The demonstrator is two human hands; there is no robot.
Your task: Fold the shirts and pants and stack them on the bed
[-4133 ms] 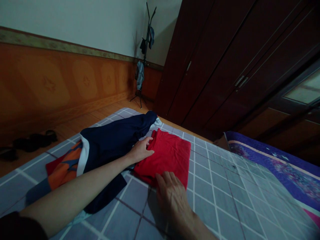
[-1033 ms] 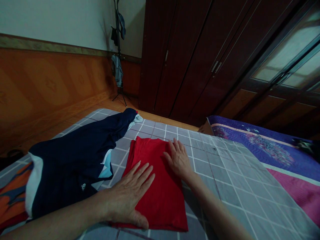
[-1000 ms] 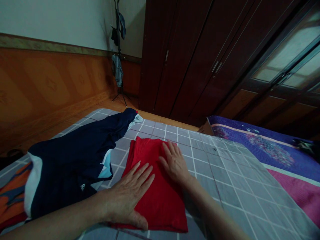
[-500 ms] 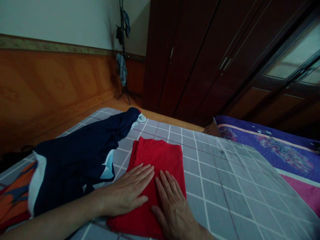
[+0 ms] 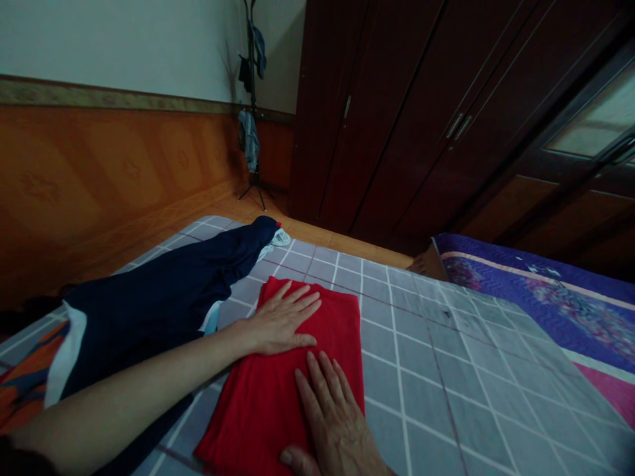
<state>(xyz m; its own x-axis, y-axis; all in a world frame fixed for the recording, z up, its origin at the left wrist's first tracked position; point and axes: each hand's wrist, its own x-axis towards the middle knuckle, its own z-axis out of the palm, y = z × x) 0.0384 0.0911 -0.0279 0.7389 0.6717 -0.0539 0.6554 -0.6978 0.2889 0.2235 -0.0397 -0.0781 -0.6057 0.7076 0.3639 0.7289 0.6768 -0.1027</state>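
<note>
A folded red garment (image 5: 268, 403) lies flat on a grey checked bed sheet (image 5: 381, 377). On its upper part rests my left hand (image 5: 282, 320), palm down with the fingers spread. My right hand (image 5: 335, 420) lies flat on its lower right part, fingers stretched out and thumb apart. Both hands touch the cloth without gripping it. To the left, partly under my left forearm, a dark navy garment (image 5: 149, 284) with white and light blue parts is laid out. Orange cloth (image 5: 30, 383) shows at the far left edge.
Beyond the bed stand a dark wooden wardrobe (image 5: 387, 119) and a coat rack (image 5: 253, 99) with clothes hanging on it. A purple patterned mattress or quilt (image 5: 536, 284) lies at the right. An orange tiled wall (image 5: 114, 158) runs along the left.
My left hand has slid forward to the garment's upper part, and its fingers have spread. My right hand has shifted slightly nearer to me. The view has turned a little left.
</note>
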